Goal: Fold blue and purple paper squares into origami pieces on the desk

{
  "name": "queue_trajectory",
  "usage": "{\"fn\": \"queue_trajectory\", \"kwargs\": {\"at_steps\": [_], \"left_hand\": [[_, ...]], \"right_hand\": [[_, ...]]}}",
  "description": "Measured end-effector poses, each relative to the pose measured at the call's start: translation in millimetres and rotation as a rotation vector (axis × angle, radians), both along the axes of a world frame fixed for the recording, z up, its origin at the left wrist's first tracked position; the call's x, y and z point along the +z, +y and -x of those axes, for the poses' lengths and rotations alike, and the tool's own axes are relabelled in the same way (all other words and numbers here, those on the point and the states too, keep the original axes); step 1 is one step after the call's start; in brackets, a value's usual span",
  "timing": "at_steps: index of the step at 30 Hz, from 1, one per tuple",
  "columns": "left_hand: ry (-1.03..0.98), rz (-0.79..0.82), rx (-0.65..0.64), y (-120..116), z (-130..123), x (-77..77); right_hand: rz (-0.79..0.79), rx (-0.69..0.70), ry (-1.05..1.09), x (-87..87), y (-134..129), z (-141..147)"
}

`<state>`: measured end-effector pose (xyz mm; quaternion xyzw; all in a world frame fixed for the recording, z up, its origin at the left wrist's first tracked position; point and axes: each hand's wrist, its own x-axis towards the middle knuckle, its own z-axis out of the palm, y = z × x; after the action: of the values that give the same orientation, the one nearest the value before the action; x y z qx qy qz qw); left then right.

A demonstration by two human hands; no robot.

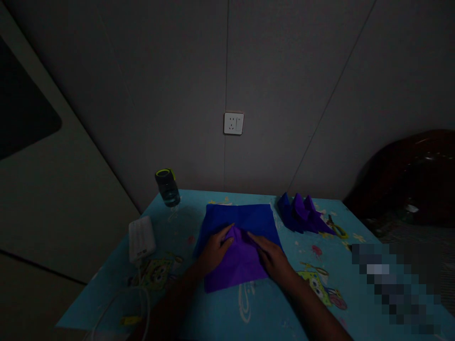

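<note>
A sheet of purple paper lies in front of me, its upper part raised into a fold. Beneath and behind it is a flat blue sheet of paper. My left hand grips the raised part from the left, thumb and fingers closed around its edge. From the right, my right hand holds the other side of the same fold, with its fingertips near the top; its thumb is partly hidden. Farther right stands a folded blue and purple paper piece with several points.
A light blue patterned cloth covers the table. At left are a water bottle, a white power bank and its cable. Yellow-handled scissors lie beside the folded piece. A blurred-out object is at right; a wall socket is behind.
</note>
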<state>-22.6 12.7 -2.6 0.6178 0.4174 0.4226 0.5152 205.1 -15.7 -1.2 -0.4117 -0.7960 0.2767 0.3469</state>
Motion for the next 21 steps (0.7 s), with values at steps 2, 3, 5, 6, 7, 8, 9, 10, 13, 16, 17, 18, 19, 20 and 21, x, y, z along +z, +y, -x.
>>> {"fn": "queue_trajectory", "kwargs": {"at_steps": [2,3,5,6,7,8,9,10,13,16,17,18,19,20,21], "left_hand": [[-0.007,0.018,0.003,0.5,0.2,0.1],[-0.008,0.021,-0.002,0.4,0.2,0.5],[-0.004,0.018,-0.009,-0.3,0.2,1.5],[-0.003,0.018,-0.011,-0.8,0.1,1.9],[-0.002,0.017,-0.013,-1.2,-0.1,2.3],[0.002,0.011,-0.014,-1.6,-0.3,2.5],[0.009,-0.001,-0.009,-2.0,-0.7,2.8],[0.023,-0.018,0.002,-2.3,-1.1,3.2],[0.099,-0.060,0.074,-2.6,-2.7,4.9],[0.143,-0.076,0.166,-1.9,-3.2,6.4],[0.160,-0.105,0.187,-1.4,-2.8,6.2],[0.186,-0.152,0.196,-1.1,-2.2,5.7],[0.224,-0.217,0.192,-0.8,-1.4,4.7],[0.276,-0.289,0.175,-0.8,-0.6,3.5],[0.336,-0.365,0.142,-0.9,0.2,2.1]], "right_hand": [[-0.043,0.059,-0.113,-0.3,-1.5,-1.5],[-0.053,0.065,-0.165,1.2,-3.0,-1.8],[-0.059,0.063,-0.246,6.7,-7.0,-1.5],[-0.057,0.068,-0.276,10.1,-9.2,-0.9],[-0.056,0.080,-0.300,13.3,-11.2,-0.1],[-0.056,0.092,-0.318,16.0,-12.8,0.9],[-0.058,0.100,-0.329,17.8,-13.9,2.1],[-0.065,0.095,-0.334,18.4,-14.4,3.2],[-0.111,0.012,-0.323,14.0,-12.6,5.8],[-0.147,-0.107,-0.296,5.0,-7.8,5.4],[-0.147,-0.143,-0.287,2.1,-6.0,4.7],[-0.145,-0.175,-0.278,-0.4,-4.2,3.8],[-0.141,-0.199,-0.272,-2.7,-2.5,2.9],[-0.138,-0.217,-0.271,-4.5,-0.9,2.2],[-0.141,-0.227,-0.276,-5.9,0.4,1.8]]}}
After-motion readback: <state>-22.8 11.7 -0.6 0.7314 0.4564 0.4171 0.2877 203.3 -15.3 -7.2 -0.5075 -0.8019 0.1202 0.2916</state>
